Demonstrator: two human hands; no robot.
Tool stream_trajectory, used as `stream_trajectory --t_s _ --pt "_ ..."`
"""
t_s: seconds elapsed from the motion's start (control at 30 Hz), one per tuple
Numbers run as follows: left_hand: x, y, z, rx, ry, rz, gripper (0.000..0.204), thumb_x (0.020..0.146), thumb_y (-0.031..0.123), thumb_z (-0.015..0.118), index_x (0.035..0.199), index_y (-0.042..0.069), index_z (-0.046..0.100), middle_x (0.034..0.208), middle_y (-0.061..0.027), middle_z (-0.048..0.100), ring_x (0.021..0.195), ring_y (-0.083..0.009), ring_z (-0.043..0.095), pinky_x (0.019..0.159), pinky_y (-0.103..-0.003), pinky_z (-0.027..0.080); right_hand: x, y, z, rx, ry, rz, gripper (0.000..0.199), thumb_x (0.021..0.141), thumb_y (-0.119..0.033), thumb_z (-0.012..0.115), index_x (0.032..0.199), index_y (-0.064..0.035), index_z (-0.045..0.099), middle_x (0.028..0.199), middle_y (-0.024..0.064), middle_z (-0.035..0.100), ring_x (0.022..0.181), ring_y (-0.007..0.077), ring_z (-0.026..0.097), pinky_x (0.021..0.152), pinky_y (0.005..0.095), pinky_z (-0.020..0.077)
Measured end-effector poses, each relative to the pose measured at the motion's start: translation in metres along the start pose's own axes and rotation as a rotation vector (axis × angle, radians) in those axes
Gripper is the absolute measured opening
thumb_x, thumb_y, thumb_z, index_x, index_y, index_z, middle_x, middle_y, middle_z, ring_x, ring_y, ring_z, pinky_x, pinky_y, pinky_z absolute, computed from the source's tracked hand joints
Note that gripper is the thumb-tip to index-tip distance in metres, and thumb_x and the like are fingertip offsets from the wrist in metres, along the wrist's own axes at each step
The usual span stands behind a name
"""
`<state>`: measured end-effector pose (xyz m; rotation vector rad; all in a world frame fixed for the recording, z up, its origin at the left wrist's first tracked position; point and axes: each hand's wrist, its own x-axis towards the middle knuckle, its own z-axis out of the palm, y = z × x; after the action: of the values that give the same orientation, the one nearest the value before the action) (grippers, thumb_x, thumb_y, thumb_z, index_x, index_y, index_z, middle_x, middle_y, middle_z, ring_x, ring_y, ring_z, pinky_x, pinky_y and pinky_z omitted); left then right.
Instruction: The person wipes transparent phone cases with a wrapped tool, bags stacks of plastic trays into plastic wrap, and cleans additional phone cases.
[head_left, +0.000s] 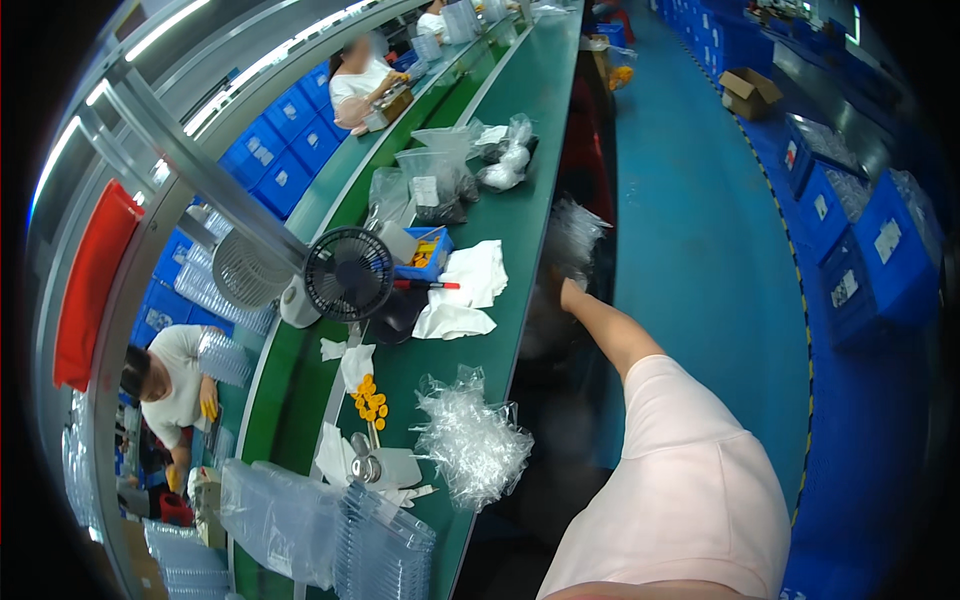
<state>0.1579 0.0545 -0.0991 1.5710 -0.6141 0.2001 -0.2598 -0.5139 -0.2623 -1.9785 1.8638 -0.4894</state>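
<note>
My right arm, in a pale pink sleeve, stretches away past the table's edge. At its end my right hand (568,291) is at a blurred bunch of clear plastic bags (577,236), low beside the table. Its fingers are lost in shadow and blur, so its grip does not show. My left hand is out of view. On the green table (400,362) nearest me lies a loose heap of clear plastic wrappers (472,440). Left of it are several small orange round pieces (369,402) and a white container with a round metal part (368,468).
A black fan (348,273), a blue bin (425,255) and white cloths (468,285) stand farther along. Stacked clear trays (380,550) fill the near end. Co-workers (180,385) sit across the belt. Blue crates (885,240) and an open carton (750,92) line the right.
</note>
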Motion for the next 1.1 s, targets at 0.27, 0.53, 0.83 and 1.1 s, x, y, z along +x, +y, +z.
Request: stream_trajectory --t_s 0.27,0.53,0.83,1.1 --pt "-0.006 -0.013 0.066 -0.111 -0.256 -0.095 0.042 0.087 0.023 0.034 0.114 -0.007 0.043 0.115 -0.0199 0.046 0.105 -0.029 0.044 0.091 -0.038 0.033 -0.112 -0.051 -0.114 -0.073 0.374 -0.171 0.031 0.077 -0.018 0.054 0.104 -0.0035 0.053 0.103 0.0197 0.05 0.092 0.0316 0.052 0.075 0.0373 0.0464" --pt "-0.027 0.012 0.144 -0.21 -0.574 -0.153 0.041 0.087 0.021 0.034 0.118 -0.006 0.04 0.119 -0.0186 0.043 0.109 -0.0275 0.041 0.093 -0.036 0.03 -0.222 -0.178 -0.212 0.161 0.586 -1.269 0.025 0.071 -0.005 0.054 0.094 -0.0097 0.061 0.099 0.0088 0.059 0.08 0.0225 0.058 0.067 0.0311 0.0474" --pt "-0.049 0.048 0.158 -0.204 -0.589 -0.232 0.04 0.088 0.018 0.034 0.122 -0.004 0.036 0.123 -0.0171 0.04 0.113 -0.0259 0.038 0.096 -0.034 0.028 -0.362 -0.311 -0.23 1.45 -0.224 -1.634 0.033 0.086 -0.021 0.048 0.112 -0.0008 0.051 0.112 0.0126 0.053 0.103 0.0257 0.049 0.087 0.0332 0.0358" --pt "-0.038 0.05 -0.006 0.094 -0.281 -0.395 0.041 0.089 0.016 0.034 0.125 -0.003 0.032 0.126 -0.0158 0.037 0.117 -0.0245 0.035 0.099 -0.033 0.025 -0.406 -0.376 -0.311 1.91 -0.711 -2.096 0.042 0.085 -0.033 0.044 0.105 0.0043 0.05 0.105 0.017 0.052 0.103 0.03 0.047 0.094 0.0411 0.0304"
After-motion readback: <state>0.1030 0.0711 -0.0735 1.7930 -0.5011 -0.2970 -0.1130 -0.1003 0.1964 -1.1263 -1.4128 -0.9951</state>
